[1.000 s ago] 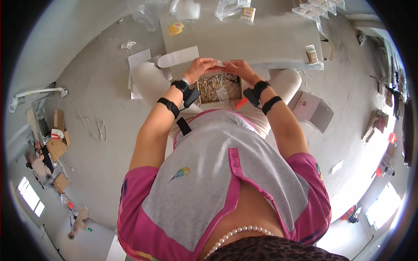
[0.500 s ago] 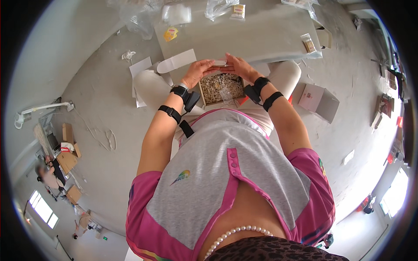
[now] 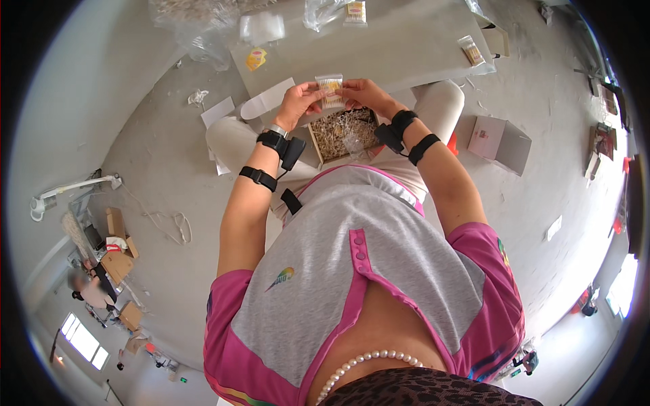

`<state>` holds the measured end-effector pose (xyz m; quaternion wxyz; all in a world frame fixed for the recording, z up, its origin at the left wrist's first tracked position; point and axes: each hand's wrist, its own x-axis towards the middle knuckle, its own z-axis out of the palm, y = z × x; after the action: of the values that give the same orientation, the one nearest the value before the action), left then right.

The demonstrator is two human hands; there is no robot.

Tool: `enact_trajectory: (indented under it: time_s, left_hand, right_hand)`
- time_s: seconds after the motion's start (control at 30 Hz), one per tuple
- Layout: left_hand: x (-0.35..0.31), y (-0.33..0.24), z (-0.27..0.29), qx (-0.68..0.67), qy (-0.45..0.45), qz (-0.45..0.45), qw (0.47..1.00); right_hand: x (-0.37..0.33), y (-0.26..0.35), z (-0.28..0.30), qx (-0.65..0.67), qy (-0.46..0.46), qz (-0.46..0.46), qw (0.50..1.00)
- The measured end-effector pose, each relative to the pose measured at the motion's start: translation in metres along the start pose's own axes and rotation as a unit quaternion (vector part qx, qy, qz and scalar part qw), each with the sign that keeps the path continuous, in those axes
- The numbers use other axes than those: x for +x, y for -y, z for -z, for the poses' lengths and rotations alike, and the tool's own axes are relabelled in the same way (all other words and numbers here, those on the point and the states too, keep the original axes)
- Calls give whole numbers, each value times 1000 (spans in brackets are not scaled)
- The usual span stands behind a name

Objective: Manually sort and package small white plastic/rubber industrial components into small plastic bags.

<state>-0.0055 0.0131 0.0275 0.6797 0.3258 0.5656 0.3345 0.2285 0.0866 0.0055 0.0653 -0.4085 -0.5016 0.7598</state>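
Observation:
Between my hands is a small clear packet of cotton swabs (image 3: 330, 91) with a yellow label. It stands above the far edge of an open box (image 3: 323, 161) filled with shredded paper (image 3: 335, 135). My left hand (image 3: 298, 104) pinches the packet's left side, its fingers closed. From the right, the closed fingers of my right hand (image 3: 366, 95) grip the opposite edge. Some crumpled clear plastic (image 3: 353, 143) lies on the shreds in the box, which sits between my legs.
Ahead is a grey table (image 3: 379, 51) with a yellow card (image 3: 256, 59), a second swab packet (image 3: 355, 13), a third packet (image 3: 470, 51) and clear plastic bags (image 3: 261, 28). A white carton (image 3: 497, 144) stands on the floor to the right. White card flaps (image 3: 268, 99) lie at left.
The packet was flat and edge-on between my hands; now it is tilted up, its labelled face showing. My hands have shifted slightly, and the view has moved a little.

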Motion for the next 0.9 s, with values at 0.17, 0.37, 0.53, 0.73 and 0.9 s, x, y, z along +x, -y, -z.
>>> enact_trajectory:
  time_s: [0.17,0.37,0.53,0.73,0.9]
  left_hand:
    - [-6,-17,-5,-103,-9,29,994]
    - [-7,-30,-3,-156,3,105,982]
    - [-3,-27,-1,-186,-8,125,974]
    - [4,-22,3,-204,-4,135,970]
    - [5,-22,2,-196,-12,138,971]
  right_hand:
    - [-3,7,-6,192,-3,-47,980]
    - [-7,12,-11,311,33,-64,948]
    - [-7,8,-11,378,70,-62,921]
    - [-4,3,-11,421,91,-63,901]
    - [-3,4,-11,424,92,-68,898]
